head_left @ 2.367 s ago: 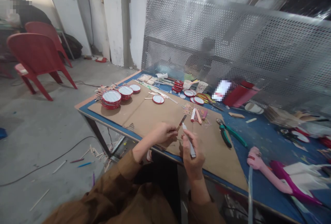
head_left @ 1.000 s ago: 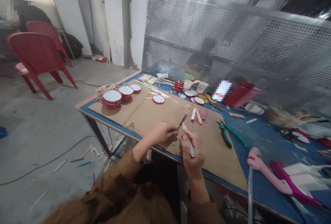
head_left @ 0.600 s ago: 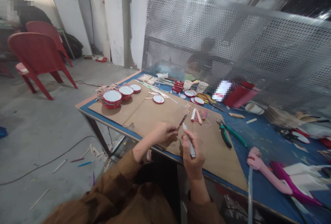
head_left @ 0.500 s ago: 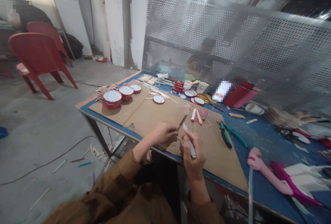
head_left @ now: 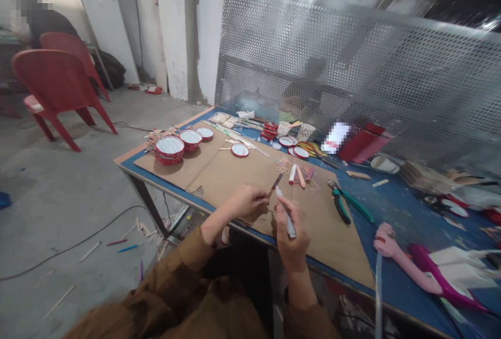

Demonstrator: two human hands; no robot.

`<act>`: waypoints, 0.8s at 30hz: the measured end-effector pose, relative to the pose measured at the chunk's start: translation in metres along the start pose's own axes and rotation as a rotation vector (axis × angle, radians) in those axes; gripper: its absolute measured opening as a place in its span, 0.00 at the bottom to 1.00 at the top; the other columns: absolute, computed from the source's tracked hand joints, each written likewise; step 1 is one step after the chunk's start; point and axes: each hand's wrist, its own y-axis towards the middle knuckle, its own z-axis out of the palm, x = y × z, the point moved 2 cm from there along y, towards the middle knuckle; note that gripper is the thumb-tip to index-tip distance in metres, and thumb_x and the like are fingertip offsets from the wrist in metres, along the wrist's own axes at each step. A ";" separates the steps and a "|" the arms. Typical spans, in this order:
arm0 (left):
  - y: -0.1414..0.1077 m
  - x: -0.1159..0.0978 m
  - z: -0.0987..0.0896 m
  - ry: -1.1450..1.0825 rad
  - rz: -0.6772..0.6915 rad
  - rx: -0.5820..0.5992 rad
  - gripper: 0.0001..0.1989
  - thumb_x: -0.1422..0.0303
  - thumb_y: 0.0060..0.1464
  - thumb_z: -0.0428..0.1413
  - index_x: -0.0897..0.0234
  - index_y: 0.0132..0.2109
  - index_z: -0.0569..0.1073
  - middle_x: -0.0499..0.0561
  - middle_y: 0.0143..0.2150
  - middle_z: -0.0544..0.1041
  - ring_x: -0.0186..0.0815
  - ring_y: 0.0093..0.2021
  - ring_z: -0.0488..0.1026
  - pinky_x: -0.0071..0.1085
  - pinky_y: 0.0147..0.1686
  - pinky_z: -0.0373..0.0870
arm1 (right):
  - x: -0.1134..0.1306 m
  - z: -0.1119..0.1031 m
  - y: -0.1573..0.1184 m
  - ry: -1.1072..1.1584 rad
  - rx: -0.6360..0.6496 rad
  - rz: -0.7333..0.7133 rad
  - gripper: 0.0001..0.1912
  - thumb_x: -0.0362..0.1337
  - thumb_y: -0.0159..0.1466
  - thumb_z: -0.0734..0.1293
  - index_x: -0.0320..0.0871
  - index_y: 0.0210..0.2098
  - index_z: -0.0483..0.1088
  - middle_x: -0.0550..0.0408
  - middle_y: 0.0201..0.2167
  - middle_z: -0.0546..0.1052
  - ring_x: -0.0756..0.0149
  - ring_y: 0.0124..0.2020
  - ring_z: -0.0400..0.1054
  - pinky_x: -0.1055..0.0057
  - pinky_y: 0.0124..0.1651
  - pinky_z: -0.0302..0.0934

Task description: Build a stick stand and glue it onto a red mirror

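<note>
My left hand (head_left: 254, 201) is closed, pinching a thin brown strip (head_left: 276, 183) with a darker upper end that points up and to the right. Closed fingers of my right hand (head_left: 293, 229) wrap round a slim white tube (head_left: 290, 221), whose narrow tip is beside the strip. Whether tip and strip touch, I cannot tell. Both hands are over the near edge of a brown cardboard sheet (head_left: 324, 234). Beyond them lie a white marker-like stick (head_left: 293, 173) and a pink one (head_left: 300, 176), among thin coloured strands (head_left: 285, 164).
Stacked red-rimmed small drums (head_left: 169, 146) stand at the left, with a single one (head_left: 240, 150) at mid-table. Green-handled pliers (head_left: 340, 206) and a pink glue-gun-like tool (head_left: 415, 268) lie right. A lit phone (head_left: 336, 138) leans near the perforated metal panel (head_left: 352, 68).
My right hand and the white tube have shifted very slightly left and down. My left hand and the strip stay almost where they were.
</note>
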 end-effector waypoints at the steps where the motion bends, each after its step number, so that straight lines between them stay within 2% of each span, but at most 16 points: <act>1: 0.000 0.000 0.000 -0.003 0.003 -0.001 0.11 0.66 0.59 0.51 0.65 0.30 0.72 0.44 0.24 0.67 0.28 0.26 0.60 0.23 0.26 0.52 | 0.000 0.000 0.000 -0.002 -0.005 0.004 0.10 0.33 0.66 0.61 0.43 0.46 0.70 0.50 0.37 0.77 0.62 0.39 0.72 0.63 0.45 0.67; 13: 0.001 0.001 0.001 -0.008 0.023 -0.006 0.12 0.66 0.59 0.51 0.65 0.28 0.70 0.44 0.22 0.65 0.28 0.25 0.58 0.23 0.26 0.52 | 0.000 0.000 -0.001 0.010 0.007 0.001 0.10 0.33 0.66 0.61 0.43 0.46 0.70 0.49 0.38 0.76 0.62 0.40 0.72 0.62 0.44 0.67; 24: 0.001 0.002 0.002 0.023 0.014 -0.015 0.12 0.65 0.59 0.51 0.65 0.30 0.72 0.46 0.24 0.68 0.29 0.27 0.60 0.23 0.27 0.52 | 0.001 0.000 0.000 -0.004 0.009 -0.004 0.10 0.32 0.66 0.62 0.43 0.46 0.70 0.50 0.38 0.77 0.63 0.40 0.72 0.64 0.45 0.67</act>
